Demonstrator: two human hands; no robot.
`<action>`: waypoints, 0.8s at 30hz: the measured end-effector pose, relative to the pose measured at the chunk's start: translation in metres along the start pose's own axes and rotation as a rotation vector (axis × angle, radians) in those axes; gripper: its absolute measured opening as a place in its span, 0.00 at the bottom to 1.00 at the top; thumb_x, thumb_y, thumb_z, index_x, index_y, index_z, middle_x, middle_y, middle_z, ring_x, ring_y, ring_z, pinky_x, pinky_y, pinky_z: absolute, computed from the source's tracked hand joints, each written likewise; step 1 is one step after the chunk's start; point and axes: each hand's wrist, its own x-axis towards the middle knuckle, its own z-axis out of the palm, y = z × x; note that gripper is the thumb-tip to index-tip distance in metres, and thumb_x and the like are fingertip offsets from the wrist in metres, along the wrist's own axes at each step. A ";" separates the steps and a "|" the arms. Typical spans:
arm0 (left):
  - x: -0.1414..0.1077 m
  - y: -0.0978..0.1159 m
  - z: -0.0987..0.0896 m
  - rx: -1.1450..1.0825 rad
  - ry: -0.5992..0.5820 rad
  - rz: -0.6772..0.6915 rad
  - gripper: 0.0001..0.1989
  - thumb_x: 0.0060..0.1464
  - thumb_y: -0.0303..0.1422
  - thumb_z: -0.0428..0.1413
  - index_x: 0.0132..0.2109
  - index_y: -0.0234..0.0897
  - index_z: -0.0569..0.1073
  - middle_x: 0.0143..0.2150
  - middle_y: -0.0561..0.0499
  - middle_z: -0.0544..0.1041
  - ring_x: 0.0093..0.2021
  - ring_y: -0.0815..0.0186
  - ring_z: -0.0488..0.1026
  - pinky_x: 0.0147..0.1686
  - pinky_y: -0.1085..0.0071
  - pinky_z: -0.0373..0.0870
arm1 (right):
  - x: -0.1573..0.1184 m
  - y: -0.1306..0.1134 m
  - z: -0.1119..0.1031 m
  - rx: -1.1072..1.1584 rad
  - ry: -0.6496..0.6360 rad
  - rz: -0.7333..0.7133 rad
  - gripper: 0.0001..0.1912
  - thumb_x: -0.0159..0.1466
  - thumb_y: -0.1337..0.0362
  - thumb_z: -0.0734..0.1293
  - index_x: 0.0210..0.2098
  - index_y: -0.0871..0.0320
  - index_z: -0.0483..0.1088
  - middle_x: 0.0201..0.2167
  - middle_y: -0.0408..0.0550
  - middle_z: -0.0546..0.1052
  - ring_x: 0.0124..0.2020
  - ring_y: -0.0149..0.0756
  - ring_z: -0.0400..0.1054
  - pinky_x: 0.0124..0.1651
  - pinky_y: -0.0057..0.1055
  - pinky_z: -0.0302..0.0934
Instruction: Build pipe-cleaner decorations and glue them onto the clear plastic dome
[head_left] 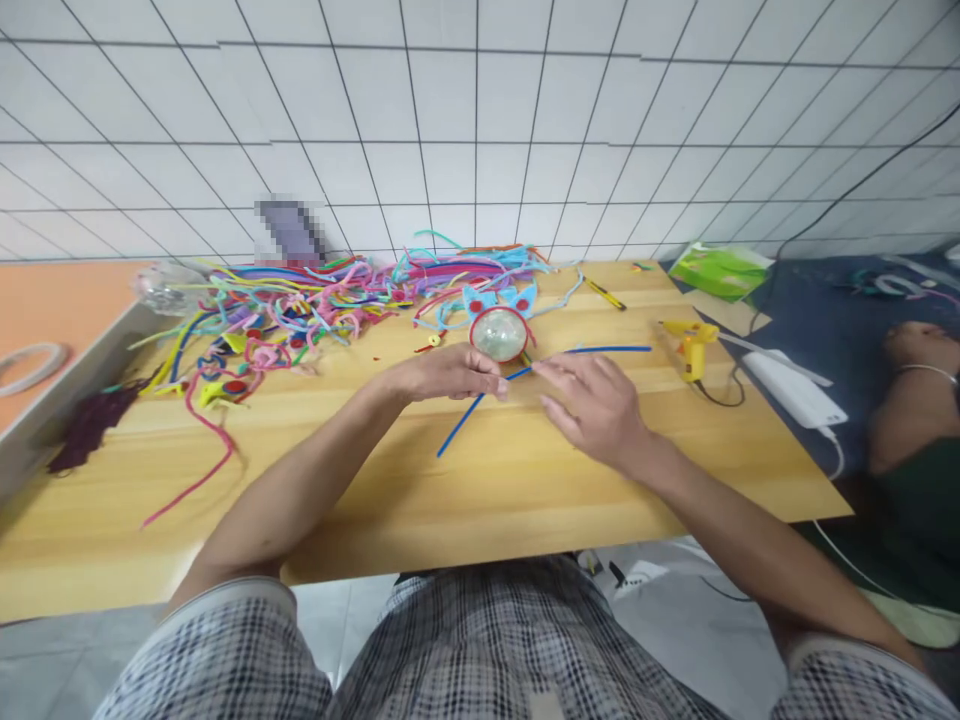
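A blue pipe cleaner (459, 425) runs between my hands above the wooden table, one end slanting toward me and another blue length lying off to the right. My left hand (454, 373) is closed, its fingertips pinching the blue pipe cleaner. At the bent part, the thumb and fingers of my right hand (596, 405) also close on it. Just behind my fingertips sits a clear round ball (499, 335) with a red rim. Light blue ear shapes (480, 302) with red dots rise above the ball. The fingers partly hide where the pipe cleaner is gripped.
Many coloured pipe cleaners (330, 295) are heaped along the back left. A yellow glue gun (696, 352) stands at the right, near a white power strip (795, 388). A yellow cutter (604, 293) and green packet (720, 270) lie behind. Another person's arm (919, 400) shows far right.
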 end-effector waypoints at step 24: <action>0.003 -0.058 0.038 -0.528 0.180 -0.129 0.29 0.40 0.54 0.80 0.35 0.34 0.83 0.20 0.57 0.69 0.19 0.77 0.59 0.19 0.80 0.53 | -0.027 0.030 0.027 0.411 -0.339 0.516 0.13 0.75 0.58 0.68 0.42 0.52 0.86 0.35 0.47 0.86 0.35 0.40 0.77 0.44 0.38 0.69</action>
